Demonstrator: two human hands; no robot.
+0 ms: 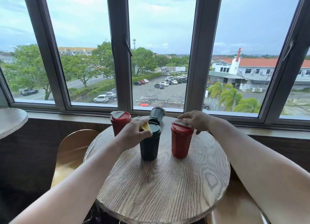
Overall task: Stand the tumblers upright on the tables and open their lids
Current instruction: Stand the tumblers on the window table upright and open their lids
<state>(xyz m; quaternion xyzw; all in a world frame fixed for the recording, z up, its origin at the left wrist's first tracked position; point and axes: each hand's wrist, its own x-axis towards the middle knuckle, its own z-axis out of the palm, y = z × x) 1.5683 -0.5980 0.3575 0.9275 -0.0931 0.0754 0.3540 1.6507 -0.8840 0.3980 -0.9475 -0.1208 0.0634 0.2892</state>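
Observation:
Several tumblers stand upright on a round wooden table [161, 187]. A dark green tumbler [149, 146] stands in the middle; my left hand [134, 133] pinches the yellow flap [145, 127] of its lid. To the right is a red tumbler [180, 143], and my right hand [194, 120] lies on its lid with the fingers over a pale flap. Another red tumbler [120, 123] stands at the back left, its pale flap showing. A second dark green tumbler [156, 114] stands at the back by the window sill.
A wooden chair [73, 150] sits left of the table and another seat [234, 212] at the lower right. Part of a second round table [11, 119] shows at the far left. The window sill and frames [192, 113] run right behind the tumblers.

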